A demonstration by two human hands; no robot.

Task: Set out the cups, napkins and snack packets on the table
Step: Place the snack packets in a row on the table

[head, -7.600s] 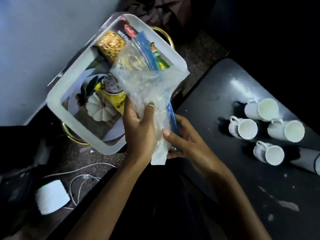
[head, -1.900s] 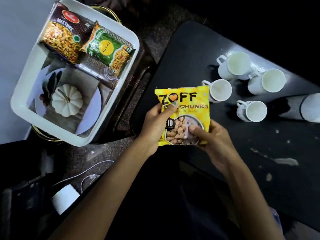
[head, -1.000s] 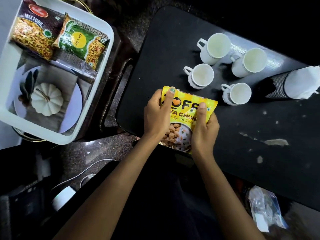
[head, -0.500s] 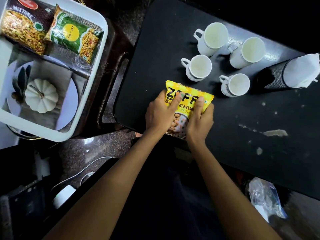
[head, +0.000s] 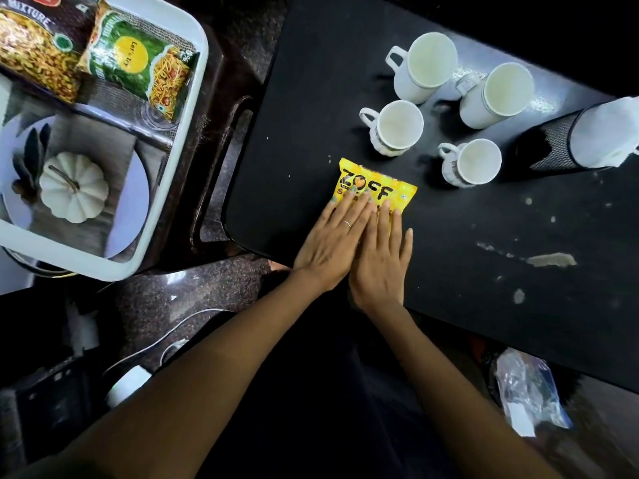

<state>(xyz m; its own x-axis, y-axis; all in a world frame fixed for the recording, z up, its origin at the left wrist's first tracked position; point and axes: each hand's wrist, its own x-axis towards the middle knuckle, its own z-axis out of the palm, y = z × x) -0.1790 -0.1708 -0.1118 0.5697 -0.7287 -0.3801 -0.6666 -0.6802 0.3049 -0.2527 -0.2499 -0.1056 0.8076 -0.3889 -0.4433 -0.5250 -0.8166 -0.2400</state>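
A yellow snack packet (head: 375, 183) lies flat on the black table (head: 311, 98) near its front edge. My left hand (head: 332, 243) and my right hand (head: 382, 261) rest side by side on its lower half, palms down and fingers stretched out, gripping nothing. Several white cups (head: 396, 127) stand upright just beyond the packet. To their right a black mesh holder (head: 553, 146) carries white napkins (head: 608, 136). A brown mixture packet (head: 34, 53) and a green packet (head: 138, 63) lie in the white tray (head: 193, 108) at the left.
The tray also holds a white pumpkin ornament (head: 72, 186) on a plate. A crumpled clear plastic bag (head: 529, 392) lies on the floor at the lower right. Pale stains mark the table's right half. Cables run across the floor at the lower left.
Both hands carried the yellow packet from mid-air down onto the table and laid it flat. The fingers have let go of its edges and now press on top of it.
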